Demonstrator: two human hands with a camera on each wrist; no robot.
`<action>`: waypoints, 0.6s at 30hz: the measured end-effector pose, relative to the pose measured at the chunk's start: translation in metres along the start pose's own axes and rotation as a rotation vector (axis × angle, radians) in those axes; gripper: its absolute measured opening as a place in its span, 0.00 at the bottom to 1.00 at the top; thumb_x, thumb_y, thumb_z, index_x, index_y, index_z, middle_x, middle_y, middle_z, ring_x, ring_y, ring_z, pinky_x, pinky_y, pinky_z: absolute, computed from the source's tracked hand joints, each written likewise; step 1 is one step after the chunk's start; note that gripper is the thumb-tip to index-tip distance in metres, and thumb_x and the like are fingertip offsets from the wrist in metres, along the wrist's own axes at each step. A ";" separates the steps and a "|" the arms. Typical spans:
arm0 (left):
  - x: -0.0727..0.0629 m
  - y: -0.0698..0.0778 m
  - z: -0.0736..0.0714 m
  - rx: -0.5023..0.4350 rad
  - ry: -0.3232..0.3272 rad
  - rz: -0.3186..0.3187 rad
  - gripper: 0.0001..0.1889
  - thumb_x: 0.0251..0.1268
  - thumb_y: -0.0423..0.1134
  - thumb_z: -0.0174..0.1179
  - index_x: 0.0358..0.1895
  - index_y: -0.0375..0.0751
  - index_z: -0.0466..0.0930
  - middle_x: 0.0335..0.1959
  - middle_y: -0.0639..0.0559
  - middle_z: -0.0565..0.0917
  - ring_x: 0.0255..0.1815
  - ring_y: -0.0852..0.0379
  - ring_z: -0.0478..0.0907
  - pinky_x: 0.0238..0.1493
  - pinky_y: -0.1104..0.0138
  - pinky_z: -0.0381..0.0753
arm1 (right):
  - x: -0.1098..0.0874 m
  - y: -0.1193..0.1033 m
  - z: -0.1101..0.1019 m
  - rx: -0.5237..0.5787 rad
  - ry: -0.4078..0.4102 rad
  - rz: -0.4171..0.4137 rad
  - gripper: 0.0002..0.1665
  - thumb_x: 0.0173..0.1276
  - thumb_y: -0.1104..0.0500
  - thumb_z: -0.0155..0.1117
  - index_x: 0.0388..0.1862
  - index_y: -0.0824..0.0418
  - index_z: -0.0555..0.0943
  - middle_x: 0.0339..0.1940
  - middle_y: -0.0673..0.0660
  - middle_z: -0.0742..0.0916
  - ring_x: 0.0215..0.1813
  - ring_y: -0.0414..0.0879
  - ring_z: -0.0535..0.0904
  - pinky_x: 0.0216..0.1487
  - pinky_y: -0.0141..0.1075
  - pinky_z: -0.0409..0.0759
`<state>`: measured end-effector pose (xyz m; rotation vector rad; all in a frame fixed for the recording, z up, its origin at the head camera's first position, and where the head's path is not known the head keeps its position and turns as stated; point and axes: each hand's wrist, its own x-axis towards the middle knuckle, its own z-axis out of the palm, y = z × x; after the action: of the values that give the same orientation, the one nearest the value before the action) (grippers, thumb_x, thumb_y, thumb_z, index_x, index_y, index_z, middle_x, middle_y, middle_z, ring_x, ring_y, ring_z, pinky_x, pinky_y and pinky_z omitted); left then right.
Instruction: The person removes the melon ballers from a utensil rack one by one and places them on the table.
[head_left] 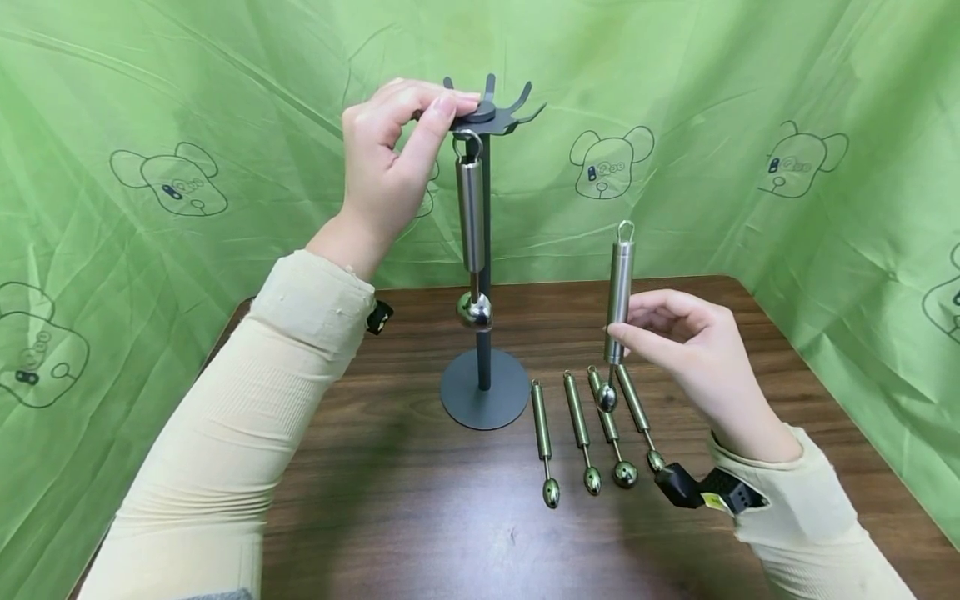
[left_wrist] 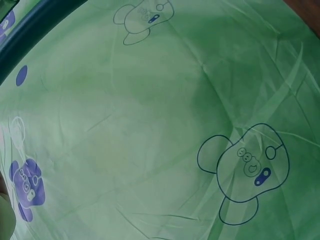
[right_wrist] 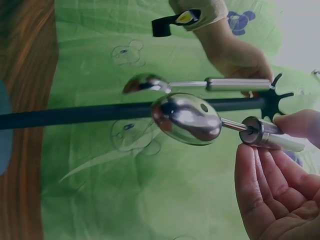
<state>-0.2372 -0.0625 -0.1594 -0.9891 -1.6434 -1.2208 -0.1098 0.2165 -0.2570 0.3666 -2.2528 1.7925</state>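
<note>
My left hand [head_left: 390, 162] is at the top of a dark grey hook stand [head_left: 483, 358], its thumb and fingertips gripping the round hub. From a front hook hangs a steel melon baller [head_left: 471, 217], scoop down. To the right, my right hand [head_left: 697, 367] pinches a second melon baller [head_left: 619, 292] by the lower handle, upright with its loop on top. In the right wrist view, the held baller's oval scoop [right_wrist: 186, 119] shows a small hole. The left wrist view shows mostly curtain, with the left hand's grip out of sight.
Several more steel ballers [head_left: 541, 421] lie in a row on the brown wooden table [head_left: 375, 517], right of the stand's round base. Bare hooks [head_left: 519, 96] spread from the stand's top. A green curtain [head_left: 277, 150] with bear drawings surrounds the table.
</note>
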 end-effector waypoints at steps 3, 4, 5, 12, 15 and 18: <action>0.000 0.000 0.001 -0.004 0.002 -0.003 0.11 0.66 0.28 0.54 0.36 0.29 0.87 0.39 0.38 0.89 0.43 0.51 0.84 0.54 0.67 0.78 | -0.005 0.010 -0.004 -0.020 0.013 0.016 0.10 0.60 0.69 0.71 0.40 0.59 0.87 0.29 0.46 0.89 0.28 0.38 0.82 0.30 0.27 0.78; 0.000 0.000 0.001 -0.005 0.004 -0.005 0.11 0.66 0.28 0.54 0.36 0.29 0.87 0.39 0.38 0.89 0.43 0.52 0.84 0.54 0.67 0.78 | -0.007 0.014 -0.005 -0.019 0.016 0.024 0.10 0.60 0.70 0.70 0.40 0.59 0.86 0.29 0.46 0.89 0.28 0.38 0.82 0.30 0.27 0.78; 0.000 0.000 0.001 -0.005 0.006 -0.006 0.11 0.66 0.28 0.54 0.35 0.29 0.87 0.39 0.38 0.89 0.43 0.52 0.84 0.54 0.67 0.78 | -0.009 0.018 -0.006 -0.020 0.019 0.033 0.10 0.60 0.70 0.70 0.40 0.58 0.86 0.29 0.45 0.89 0.28 0.37 0.82 0.30 0.26 0.79; 0.000 0.000 0.001 -0.014 0.012 -0.011 0.11 0.66 0.28 0.54 0.35 0.29 0.87 0.39 0.38 0.89 0.42 0.52 0.84 0.53 0.67 0.78 | -0.021 0.043 -0.015 0.016 0.020 0.111 0.09 0.62 0.68 0.70 0.40 0.57 0.86 0.29 0.45 0.89 0.29 0.36 0.83 0.31 0.27 0.81; 0.000 0.000 0.001 -0.015 0.012 -0.015 0.11 0.66 0.28 0.54 0.35 0.29 0.87 0.39 0.38 0.89 0.43 0.52 0.84 0.53 0.67 0.78 | -0.024 0.052 -0.019 0.013 0.013 0.122 0.08 0.62 0.67 0.70 0.40 0.58 0.86 0.29 0.47 0.89 0.29 0.36 0.84 0.31 0.28 0.82; 0.000 0.000 0.001 -0.016 0.012 -0.016 0.11 0.66 0.28 0.54 0.35 0.29 0.87 0.39 0.38 0.89 0.43 0.51 0.84 0.53 0.66 0.78 | -0.027 0.061 -0.023 -0.012 0.008 0.137 0.08 0.63 0.67 0.69 0.40 0.57 0.86 0.29 0.47 0.89 0.28 0.36 0.84 0.31 0.28 0.82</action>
<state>-0.2370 -0.0614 -0.1597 -0.9784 -1.6375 -1.2499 -0.1045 0.2533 -0.3165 0.2061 -2.3335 1.8413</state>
